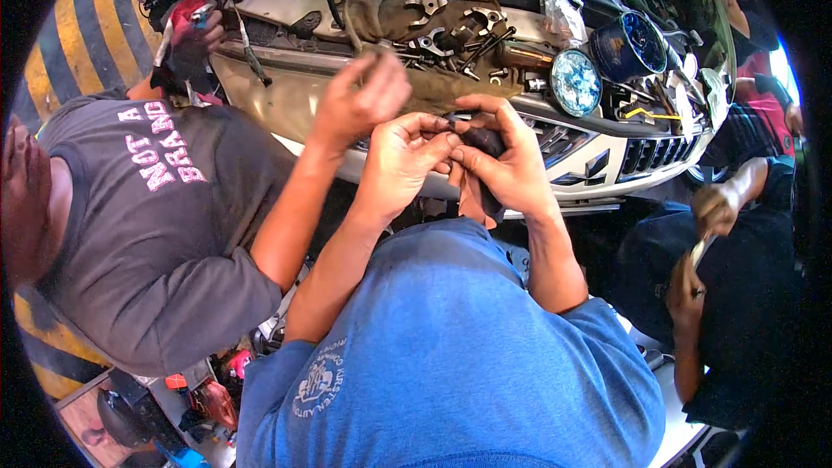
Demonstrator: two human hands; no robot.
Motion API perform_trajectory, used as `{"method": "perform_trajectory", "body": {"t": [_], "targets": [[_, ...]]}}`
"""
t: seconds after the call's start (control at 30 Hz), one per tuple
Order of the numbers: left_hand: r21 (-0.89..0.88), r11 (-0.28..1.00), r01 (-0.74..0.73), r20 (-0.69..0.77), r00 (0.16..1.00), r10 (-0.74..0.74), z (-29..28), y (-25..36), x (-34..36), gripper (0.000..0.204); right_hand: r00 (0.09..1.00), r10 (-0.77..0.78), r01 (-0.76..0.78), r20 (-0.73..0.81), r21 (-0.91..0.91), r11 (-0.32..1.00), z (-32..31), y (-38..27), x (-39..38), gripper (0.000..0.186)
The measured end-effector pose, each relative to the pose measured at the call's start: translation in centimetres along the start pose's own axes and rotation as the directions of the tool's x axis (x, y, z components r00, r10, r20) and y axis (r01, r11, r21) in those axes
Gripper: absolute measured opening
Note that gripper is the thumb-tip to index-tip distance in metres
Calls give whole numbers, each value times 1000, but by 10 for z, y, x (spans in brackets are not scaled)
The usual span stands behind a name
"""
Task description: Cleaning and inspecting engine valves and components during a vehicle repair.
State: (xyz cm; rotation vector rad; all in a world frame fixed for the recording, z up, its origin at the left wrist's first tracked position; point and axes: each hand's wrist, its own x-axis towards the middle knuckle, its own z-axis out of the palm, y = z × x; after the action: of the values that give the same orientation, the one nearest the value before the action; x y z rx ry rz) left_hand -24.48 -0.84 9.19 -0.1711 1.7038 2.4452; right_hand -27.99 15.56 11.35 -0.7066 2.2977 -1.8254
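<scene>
My left hand (400,165) and my right hand (511,156) meet in front of the car's front end. My right hand is closed around a dark, rounded part (485,140), its kind too covered by the fingers to tell. The left fingertips pinch at that part's near end, touching the right thumb. Just left of my hands is a co-worker's hand (364,102), blurred and apart from mine. Beyond, several metal forks (425,10) lie on an oily brown cloth (433,87) with bolts and small fittings.
An open blue tin (637,45) of blue grease and its smeared lid (575,82) stand at the right, near a clear plastic bag (562,13) and tools. Co-workers are close on the left (165,234) and right (737,295). The car's grille (654,156) lies ahead.
</scene>
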Motion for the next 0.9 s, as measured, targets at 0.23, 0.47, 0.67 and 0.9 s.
{"method": "perform_trajectory", "body": {"t": [0.23, 0.47, 0.67, 0.9], "targets": [[-206, 978, -38, 69, 996, 53, 9, -17, -9, 18, 987, 148, -109, -64, 409, 906, -6, 29, -12, 22], [-251, 956, -153, -6, 988, 156, 19, -19, -10, 19, 935, 349, -119, -65, 869, 481, -15, 26, -20, 23], [-134, 935, -329, -31, 944, 328, 31, -22, -13, 25, 993, -3, 33, -119, 253, 967, -6, 16, -29, 17], [84, 903, -421, -30, 905, 424, 38, -28, -8, 22, 946, 292, -149, -143, 609, 779, -3, 31, -26, 16]]}}
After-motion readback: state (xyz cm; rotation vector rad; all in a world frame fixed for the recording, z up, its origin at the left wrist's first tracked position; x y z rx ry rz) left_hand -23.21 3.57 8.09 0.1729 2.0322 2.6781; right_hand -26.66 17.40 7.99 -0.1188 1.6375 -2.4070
